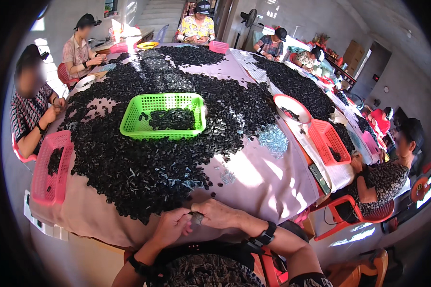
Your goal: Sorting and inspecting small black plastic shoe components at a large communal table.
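Note:
At the table's near edge, my left hand (170, 228) and my right hand (216, 214) meet with fingers closed. Something small and dark is pinched between them, mostly covered by the fingers, so its kind cannot be made out. Just beyond my hands spreads a wide heap of small black plastic pieces (124, 167). A few small metallic-looking coils (184, 183) lie on the heap's near side. To the right, a pile of small pale-blue, shiny pieces (274, 141) rests on the pink cloth (273, 179).
A bright green basket (163, 134) with black pieces stands amid the heap. Pink baskets (64, 179) and a red basket (326, 143) stand at the sides, near a red-rimmed bowl (292, 99). A phone-like device (319, 178) lies at right. Several people sit around the tables.

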`<act>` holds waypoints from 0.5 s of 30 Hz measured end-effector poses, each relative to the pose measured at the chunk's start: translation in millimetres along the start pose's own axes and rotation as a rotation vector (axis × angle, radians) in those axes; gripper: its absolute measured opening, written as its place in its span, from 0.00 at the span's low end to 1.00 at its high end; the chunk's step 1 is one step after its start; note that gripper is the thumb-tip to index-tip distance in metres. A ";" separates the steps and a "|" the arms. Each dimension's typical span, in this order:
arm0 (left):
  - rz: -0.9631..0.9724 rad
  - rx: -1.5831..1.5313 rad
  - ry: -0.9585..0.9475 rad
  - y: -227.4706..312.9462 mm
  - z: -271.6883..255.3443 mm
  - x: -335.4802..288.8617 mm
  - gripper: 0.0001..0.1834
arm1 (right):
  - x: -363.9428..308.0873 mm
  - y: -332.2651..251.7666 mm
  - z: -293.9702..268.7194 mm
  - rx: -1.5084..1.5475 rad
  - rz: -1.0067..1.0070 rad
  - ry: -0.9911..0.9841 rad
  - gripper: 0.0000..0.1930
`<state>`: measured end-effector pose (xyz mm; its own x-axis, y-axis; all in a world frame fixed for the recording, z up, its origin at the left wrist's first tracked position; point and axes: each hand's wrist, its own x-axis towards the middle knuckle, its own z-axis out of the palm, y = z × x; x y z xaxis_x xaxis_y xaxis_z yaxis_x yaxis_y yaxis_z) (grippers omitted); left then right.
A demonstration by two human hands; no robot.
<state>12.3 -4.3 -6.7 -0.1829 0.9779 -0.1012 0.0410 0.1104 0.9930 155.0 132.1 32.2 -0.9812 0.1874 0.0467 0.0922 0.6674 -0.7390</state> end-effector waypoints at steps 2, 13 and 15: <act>0.037 0.041 -0.025 1.0 2.2 -4.5 0.08 | -1.4 -2.4 -1.9 -0.032 0.027 -0.065 0.07; 0.098 0.089 0.041 14.8 2.7 3.2 0.10 | -0.7 -8.6 -4.2 -0.302 0.029 0.065 0.09; 0.164 0.107 0.059 10.2 0.4 5.1 0.13 | 2.9 -3.7 -5.1 -0.278 0.022 0.054 0.09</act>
<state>12.1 2.0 2.9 -0.2217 0.9727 0.0686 0.1785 -0.0286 0.9835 152.7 133.8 38.5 -0.9687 0.2371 0.0738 0.1638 0.8334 -0.5279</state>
